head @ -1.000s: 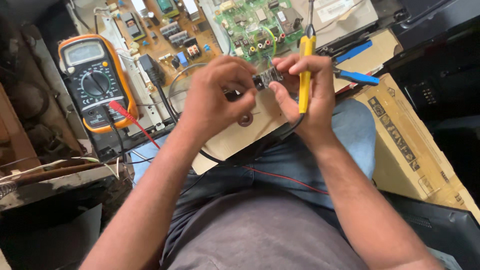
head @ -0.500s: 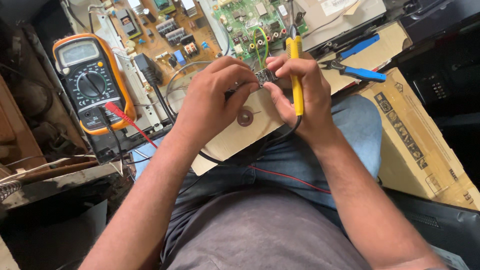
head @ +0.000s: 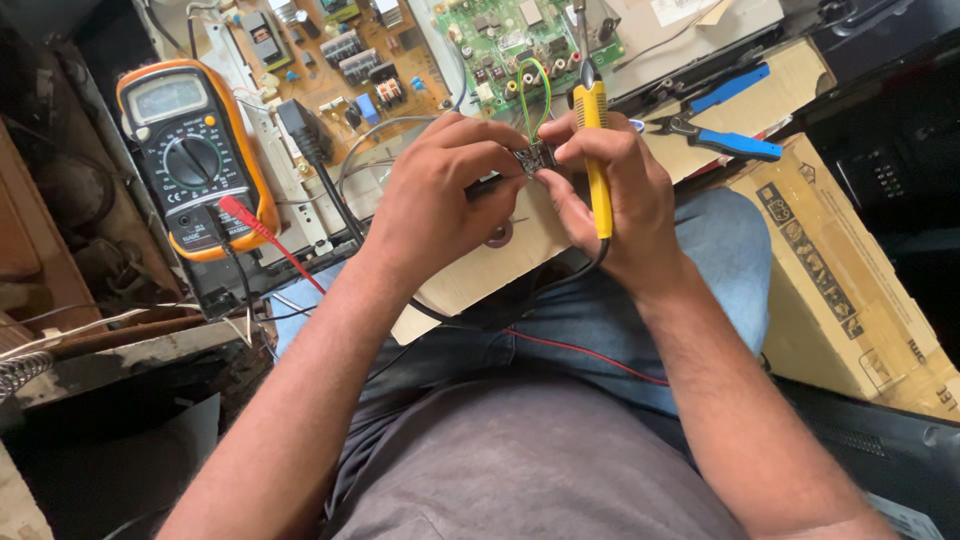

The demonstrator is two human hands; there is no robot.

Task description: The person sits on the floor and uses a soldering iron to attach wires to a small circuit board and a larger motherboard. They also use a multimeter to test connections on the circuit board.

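The small circuit module [head: 533,158] sits pinched between both hands above the lap: left hand [head: 435,205] fingers clamped on its edge, right hand [head: 610,200] fingers closed on it and a yellow-handled soldering iron [head: 594,150]. It looks light, stiff and fragile, best held by its edges. Boards, blue-handled pliers [head: 715,135] and an orange multimeter [head: 190,160] crowd around; open room lies only toward the lap.

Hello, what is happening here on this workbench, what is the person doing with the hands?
A seated person holds a small electronic part between the fingers of both hands, above a piece of cardboard on the lap. The right hand also grips a yellow-handled tool, its tip pointing away. The left hand pinches the part from the other side. An orange multimeter, two circuit boards and blue-handled pliers lie nearby.
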